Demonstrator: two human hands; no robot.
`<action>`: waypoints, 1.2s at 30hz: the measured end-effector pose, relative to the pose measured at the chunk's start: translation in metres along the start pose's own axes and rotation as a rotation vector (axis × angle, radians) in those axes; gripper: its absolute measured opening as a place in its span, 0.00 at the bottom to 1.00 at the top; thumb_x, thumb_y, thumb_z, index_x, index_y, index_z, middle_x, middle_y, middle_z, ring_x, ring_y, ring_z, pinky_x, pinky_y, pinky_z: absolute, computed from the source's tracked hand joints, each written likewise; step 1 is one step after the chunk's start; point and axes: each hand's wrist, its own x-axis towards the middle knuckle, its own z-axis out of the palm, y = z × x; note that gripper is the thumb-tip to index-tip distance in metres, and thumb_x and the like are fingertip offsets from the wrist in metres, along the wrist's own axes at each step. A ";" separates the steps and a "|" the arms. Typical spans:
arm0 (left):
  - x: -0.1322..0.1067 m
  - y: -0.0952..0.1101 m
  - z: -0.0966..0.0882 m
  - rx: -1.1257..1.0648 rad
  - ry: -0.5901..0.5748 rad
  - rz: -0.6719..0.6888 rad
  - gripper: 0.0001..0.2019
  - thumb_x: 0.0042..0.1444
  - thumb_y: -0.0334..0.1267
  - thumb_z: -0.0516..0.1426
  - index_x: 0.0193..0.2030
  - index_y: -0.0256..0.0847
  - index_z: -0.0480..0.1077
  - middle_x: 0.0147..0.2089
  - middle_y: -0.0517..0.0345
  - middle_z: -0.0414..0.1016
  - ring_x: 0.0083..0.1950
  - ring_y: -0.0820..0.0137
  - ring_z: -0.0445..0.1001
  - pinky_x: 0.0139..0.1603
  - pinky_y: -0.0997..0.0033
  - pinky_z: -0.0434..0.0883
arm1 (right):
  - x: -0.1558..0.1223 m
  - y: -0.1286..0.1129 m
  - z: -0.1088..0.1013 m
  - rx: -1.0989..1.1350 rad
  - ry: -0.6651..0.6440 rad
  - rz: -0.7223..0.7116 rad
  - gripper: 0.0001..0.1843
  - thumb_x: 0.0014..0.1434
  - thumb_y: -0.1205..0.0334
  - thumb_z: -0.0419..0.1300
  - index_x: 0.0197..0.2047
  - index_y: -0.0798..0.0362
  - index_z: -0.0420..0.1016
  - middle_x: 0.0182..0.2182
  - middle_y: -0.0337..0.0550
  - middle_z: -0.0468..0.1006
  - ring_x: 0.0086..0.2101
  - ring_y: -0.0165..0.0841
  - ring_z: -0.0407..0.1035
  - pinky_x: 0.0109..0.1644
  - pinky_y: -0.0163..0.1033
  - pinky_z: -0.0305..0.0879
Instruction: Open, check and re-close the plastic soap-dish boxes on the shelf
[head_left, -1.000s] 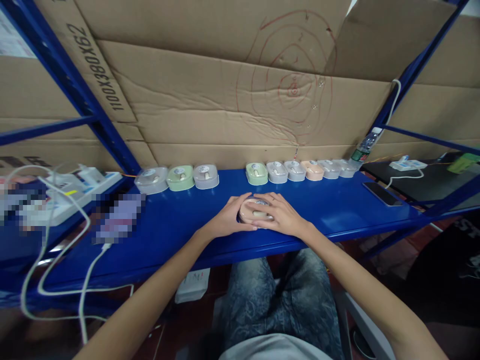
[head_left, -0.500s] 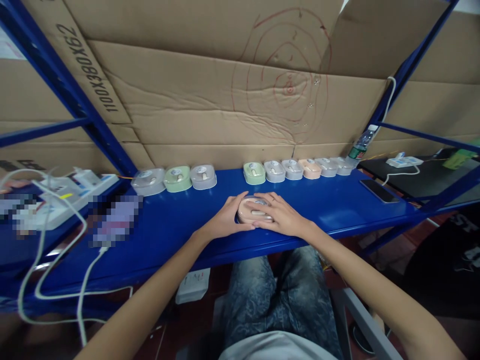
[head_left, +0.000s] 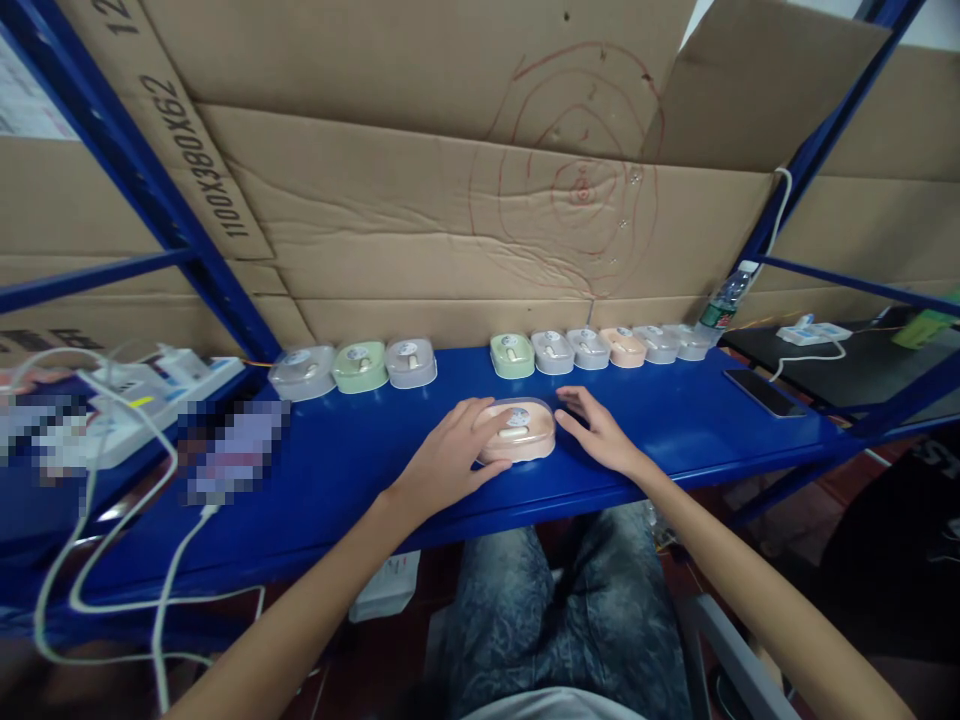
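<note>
A pale pink oval plastic box [head_left: 536,440] with a clear lid, a round sticker and a small white tab on top sits near the front of the blue shelf. My left hand [head_left: 457,450] grips its left side, fingers over the lid and thumb along the front. Just off the box's right end is my right hand [head_left: 598,430], fingers apart and holding nothing. Behind stand similar boxes: a green box [head_left: 512,356] and a peach box [head_left: 627,347] among grey ones on the right, and another green box [head_left: 360,367] between two grey ones on the left.
Cardboard [head_left: 420,210] backs the shelf. A water bottle [head_left: 724,305] stands at the back right, near a dark phone [head_left: 763,392]. To the left lie a blurred-out device [head_left: 240,450] on a white cable and power strips [head_left: 142,410]. Blue posts rise at both sides.
My right hand has come off the pink box and moved right, its fingers opening. My left hand stays on the box, whose lid is now more exposed. The view has tilted slightly.
</note>
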 end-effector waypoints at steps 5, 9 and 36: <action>-0.032 0.023 -0.009 0.229 0.053 -0.227 0.36 0.63 0.42 0.60 0.77 0.41 0.59 0.62 0.35 0.66 0.62 0.37 0.66 0.59 0.36 0.70 | -0.015 0.005 -0.022 -0.099 0.067 0.036 0.24 0.71 0.39 0.59 0.60 0.45 0.72 0.61 0.51 0.78 0.60 0.46 0.75 0.68 0.61 0.70; -0.018 0.012 -0.011 0.350 0.006 -0.346 0.34 0.64 0.42 0.56 0.75 0.32 0.60 0.56 0.30 0.67 0.58 0.34 0.66 0.53 0.34 0.69 | -0.017 -0.002 -0.022 -0.289 0.023 0.005 0.24 0.73 0.40 0.57 0.62 0.46 0.73 0.59 0.50 0.79 0.58 0.48 0.75 0.67 0.62 0.70; 0.050 -0.127 -0.022 0.584 -0.042 -0.362 0.42 0.68 0.57 0.57 0.74 0.20 0.58 0.69 0.19 0.65 0.71 0.32 0.62 0.72 0.41 0.53 | -0.015 -0.005 -0.021 -0.392 -0.011 -0.045 0.20 0.74 0.44 0.55 0.57 0.46 0.77 0.56 0.48 0.82 0.58 0.47 0.75 0.66 0.57 0.66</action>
